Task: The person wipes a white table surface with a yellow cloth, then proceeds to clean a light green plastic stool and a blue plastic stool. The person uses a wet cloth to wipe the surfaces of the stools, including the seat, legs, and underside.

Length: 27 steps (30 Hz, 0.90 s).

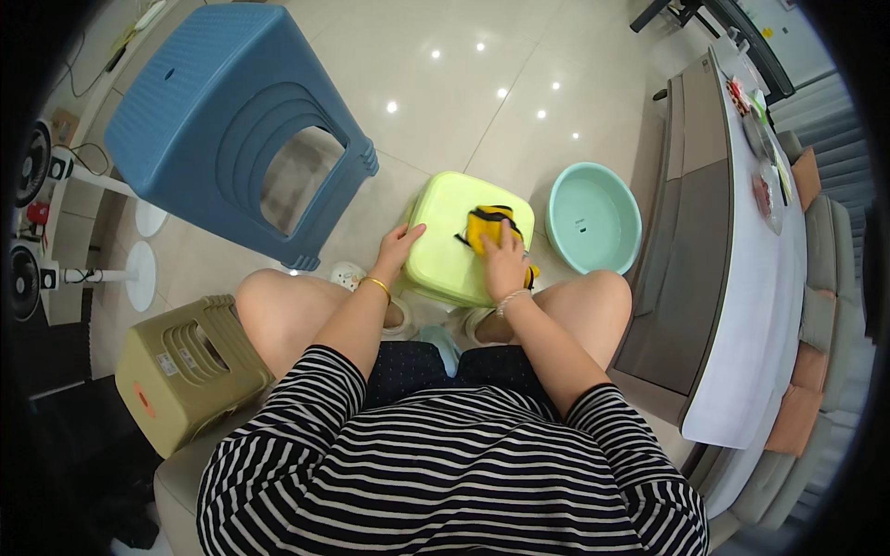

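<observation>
Between my knees stands a lime-green plastic stool point(445, 257), its smooth top facing up. My left hand point(400, 249) grips the stool's left edge, with the thumb on the top face. On the right half of that top, my right hand point(505, 260) presses a bunched yellow cloth with black edging point(484, 229). Part of the cloth sticks out on the far side of the hand, and another bit shows by the wrist. The stool's legs are mostly hidden beneath its top.
A mint-green plastic basin point(591, 219) sits on the floor to the right. A tall blue plastic stool point(201, 104) stands at the left, with an olive plastic stool point(188, 368) nearer me. A long table point(737, 333) bears dishes and bags. White-based fans point(142, 274) stand at far left.
</observation>
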Each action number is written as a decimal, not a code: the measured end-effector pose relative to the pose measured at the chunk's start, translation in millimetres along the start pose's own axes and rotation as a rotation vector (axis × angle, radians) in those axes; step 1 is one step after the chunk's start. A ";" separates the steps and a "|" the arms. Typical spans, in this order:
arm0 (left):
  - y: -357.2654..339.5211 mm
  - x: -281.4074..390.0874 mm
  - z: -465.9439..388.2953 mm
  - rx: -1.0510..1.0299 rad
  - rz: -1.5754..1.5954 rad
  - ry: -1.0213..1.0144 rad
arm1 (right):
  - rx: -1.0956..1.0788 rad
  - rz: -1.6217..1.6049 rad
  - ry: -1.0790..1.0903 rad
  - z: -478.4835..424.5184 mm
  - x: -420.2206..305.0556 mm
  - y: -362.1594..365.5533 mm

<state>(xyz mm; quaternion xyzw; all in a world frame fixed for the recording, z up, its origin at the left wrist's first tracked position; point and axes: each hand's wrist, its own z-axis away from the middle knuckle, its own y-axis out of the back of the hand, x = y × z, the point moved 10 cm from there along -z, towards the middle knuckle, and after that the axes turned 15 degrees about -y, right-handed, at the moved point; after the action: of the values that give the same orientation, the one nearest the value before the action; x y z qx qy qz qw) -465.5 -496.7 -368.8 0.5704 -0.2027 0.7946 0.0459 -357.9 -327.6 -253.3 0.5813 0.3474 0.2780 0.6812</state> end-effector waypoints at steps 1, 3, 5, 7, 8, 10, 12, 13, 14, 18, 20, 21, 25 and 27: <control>8.0 12.3 -9.1 0.004 -0.361 -0.216 | 0.014 0.110 0.086 -0.6 -12.3 -10.5; -1.9 24.8 -11.2 0.001 -1.089 -0.641 | 0.040 0.327 0.252 0.9 -32.7 -31.8; -12.1 30.4 0.3 0.022 -1.033 -0.469 | 0.137 0.489 0.448 -4.0 -43.3 -39.8; -19.9 39.8 8.7 0.043 -1.026 -0.363 | 0.014 0.550 0.583 -14.3 -49.6 -37.4; -21.7 42.0 9.9 0.048 -1.048 -0.341 | -0.005 0.650 0.572 -16.0 -53.1 -35.2; -22.8 41.3 10.5 0.070 -1.080 -0.340 | -0.176 0.538 0.236 -28.9 -48.5 -46.0; -23.2 42.7 11.5 0.112 -1.103 -0.378 | -0.392 0.431 -0.004 -34.6 -39.1 -60.3; -21.9 43.2 12.6 0.129 -1.114 -0.392 | -0.526 0.439 0.054 -37.4 -47.1 -61.3; -21.0 42.6 14.0 0.147 -1.124 -0.405 | -0.628 0.341 0.036 -38.1 -50.8 -53.5; -25.6 35.3 3.0 0.046 -1.163 -0.275 | -0.713 -0.471 -0.550 -68.6 13.6 -122.1; -26.1 43.0 6.8 0.060 -1.133 -0.329 | -0.719 -0.716 -0.581 -70.2 26.3 -160.0; -26.2 45.0 9.4 0.067 -1.116 -0.354 | -0.719 -0.836 -0.596 -65.9 25.4 -159.7; -20.0 40.8 11.3 0.116 -1.142 -0.358 | -0.556 0.207 0.117 -46.9 -36.1 -71.1; -21.5 39.9 10.2 0.115 -1.157 -0.371 | -0.386 0.468 0.384 -41.7 -53.0 -50.5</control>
<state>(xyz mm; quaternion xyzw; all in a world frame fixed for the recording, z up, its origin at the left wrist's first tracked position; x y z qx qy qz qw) -463.8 -487.3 -323.3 0.7185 0.1787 0.5380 0.4030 -424.4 -352.6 -298.5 0.4429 0.2679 0.5911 0.6186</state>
